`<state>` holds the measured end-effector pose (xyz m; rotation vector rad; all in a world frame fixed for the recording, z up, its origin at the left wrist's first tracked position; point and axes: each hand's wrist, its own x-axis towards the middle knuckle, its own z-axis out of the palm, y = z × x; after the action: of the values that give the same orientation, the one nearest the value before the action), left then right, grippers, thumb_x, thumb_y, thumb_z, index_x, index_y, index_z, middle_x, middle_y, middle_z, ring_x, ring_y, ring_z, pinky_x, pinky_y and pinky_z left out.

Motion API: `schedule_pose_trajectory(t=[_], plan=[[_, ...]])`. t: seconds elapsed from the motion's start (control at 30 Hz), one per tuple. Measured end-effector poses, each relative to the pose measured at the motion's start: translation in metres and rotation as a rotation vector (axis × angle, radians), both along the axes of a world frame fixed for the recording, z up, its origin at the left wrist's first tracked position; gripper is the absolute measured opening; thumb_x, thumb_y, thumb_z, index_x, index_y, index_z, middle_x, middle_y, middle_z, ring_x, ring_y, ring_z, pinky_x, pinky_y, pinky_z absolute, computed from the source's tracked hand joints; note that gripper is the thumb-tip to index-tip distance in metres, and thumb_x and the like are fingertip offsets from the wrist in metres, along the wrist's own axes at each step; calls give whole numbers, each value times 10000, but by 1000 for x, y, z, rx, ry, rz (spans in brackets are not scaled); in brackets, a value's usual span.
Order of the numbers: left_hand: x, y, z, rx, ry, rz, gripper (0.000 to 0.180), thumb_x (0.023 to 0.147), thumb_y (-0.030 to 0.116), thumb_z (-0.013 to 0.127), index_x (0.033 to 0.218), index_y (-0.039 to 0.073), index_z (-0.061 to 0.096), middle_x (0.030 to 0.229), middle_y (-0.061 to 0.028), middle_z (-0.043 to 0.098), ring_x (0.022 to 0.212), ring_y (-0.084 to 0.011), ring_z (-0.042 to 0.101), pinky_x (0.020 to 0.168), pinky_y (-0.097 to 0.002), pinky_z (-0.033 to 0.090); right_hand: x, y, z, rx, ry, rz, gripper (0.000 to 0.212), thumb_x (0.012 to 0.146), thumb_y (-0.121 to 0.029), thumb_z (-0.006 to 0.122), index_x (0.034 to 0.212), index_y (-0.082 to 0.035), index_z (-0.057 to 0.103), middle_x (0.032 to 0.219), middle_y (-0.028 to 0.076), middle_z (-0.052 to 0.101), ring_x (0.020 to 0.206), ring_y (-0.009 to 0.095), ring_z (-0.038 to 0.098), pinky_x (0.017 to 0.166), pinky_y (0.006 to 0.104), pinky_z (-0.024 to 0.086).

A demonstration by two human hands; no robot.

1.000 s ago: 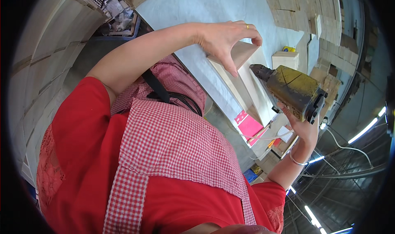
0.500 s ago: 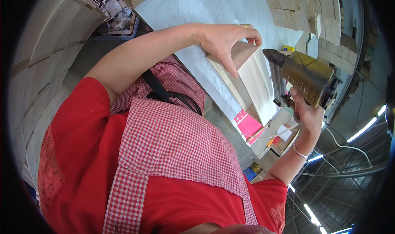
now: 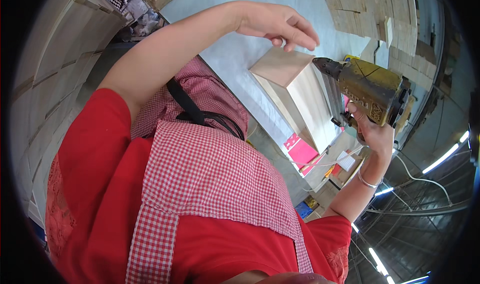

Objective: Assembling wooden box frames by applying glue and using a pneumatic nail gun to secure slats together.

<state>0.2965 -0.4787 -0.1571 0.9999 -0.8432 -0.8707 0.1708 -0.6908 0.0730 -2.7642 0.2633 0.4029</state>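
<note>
My right hand [image 3: 371, 130] is wrapped round the handle of a pneumatic nail gun [image 3: 370, 90] with a worn, dull yellow body. Its dark nose points left, at the far corner of a pale wooden box frame [image 3: 312, 96]; whether the two touch I cannot tell. The box frame lies on the worktable, with its end panel [image 3: 281, 66] toward the left. Just beyond that panel hovers my left hand [image 3: 282, 26], its fingers stretched out and nothing in them.
The pale blue-grey worktable [image 3: 210, 14] runs diagonally. Stacked wooden boards [image 3: 370, 11] stand at its far right. Pink patterned sheets [image 3: 302, 151] lie by the box's near end. An air hose [image 3: 330, 163] trails nearby. More wooden panels [image 3: 60, 74] rise at the left.
My left hand has let go of the box's end panel and moved up and away from it. The nail gun has shifted slightly left, toward the box corner.
</note>
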Motion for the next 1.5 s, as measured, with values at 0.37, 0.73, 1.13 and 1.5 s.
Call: schedule_pose_trajectory(t=[0.37,0.73,1.13,1.5], plan=[[12,-38,-25,-34,433,-459,203,905,221,721,902,25,667,668,60,546,500,-26,459,486,-193,373,-2,-12,-9,23,-100,154,345,803,-260,846,1020,-24,719,709,-27,638,523,47,457,458,242,348],[9,-42,-26,9,494,-412,170,872,188,739,892,30,680,723,32,619,504,-40,523,518,-191,443,1,-7,-4,53,23,-11,413,764,-80,855,1109,36,658,1052,91,722,910,163,664,816,313,538],[-20,-6,-11,201,145,-22,537,795,331,807,1192,10,642,1079,-68,665,850,-116,652,800,-294,524,9,5,-1,20,76,-100,413,784,-104,844,1130,26,660,1054,82,726,904,152,663,808,307,537],[-101,-39,-35,349,-843,963,664,776,70,693,1383,-30,442,1353,-168,535,1243,-341,517,998,-461,434,-4,0,-4,56,-35,69,426,785,-131,848,1133,15,651,1042,75,726,917,149,652,812,302,523]])
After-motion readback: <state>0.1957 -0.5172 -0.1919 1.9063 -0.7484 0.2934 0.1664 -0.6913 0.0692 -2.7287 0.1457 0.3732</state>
